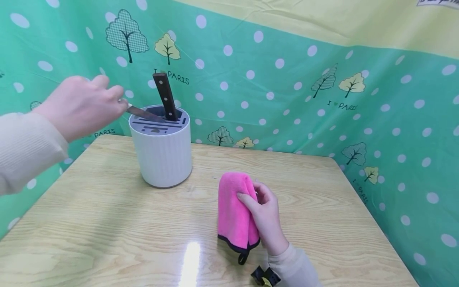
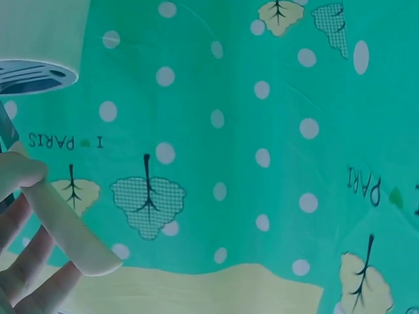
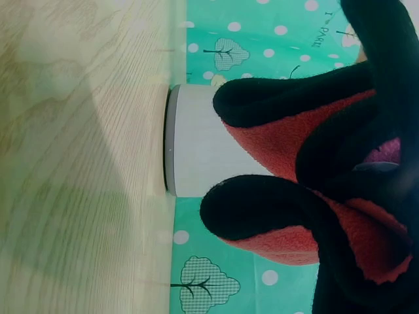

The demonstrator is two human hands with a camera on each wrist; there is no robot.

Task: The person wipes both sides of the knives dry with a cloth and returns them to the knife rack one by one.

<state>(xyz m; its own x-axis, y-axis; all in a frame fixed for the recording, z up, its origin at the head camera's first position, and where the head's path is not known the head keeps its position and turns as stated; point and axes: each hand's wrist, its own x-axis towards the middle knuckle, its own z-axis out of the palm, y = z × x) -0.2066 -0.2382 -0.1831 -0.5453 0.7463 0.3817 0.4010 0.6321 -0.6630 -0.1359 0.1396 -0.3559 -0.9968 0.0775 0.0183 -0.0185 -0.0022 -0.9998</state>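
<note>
My left hand grips a knife by its pale handle. The knife's blade slants down to the slotted top of a white, round knife block, its tip overlapping the slots. Another knife with a dark riveted handle stands upright in the block. My right hand pinches a folded pink cloth between thumb and fingers, over the middle of the table. Black trim and a small loop edge the cloth's lower end; in the right wrist view its black-edged folds partly cover the block.
The wooden table carries the block at its back left. Behind and beside it hangs a green dotted curtain printed with trees. A small black strap piece shows at my right wrist.
</note>
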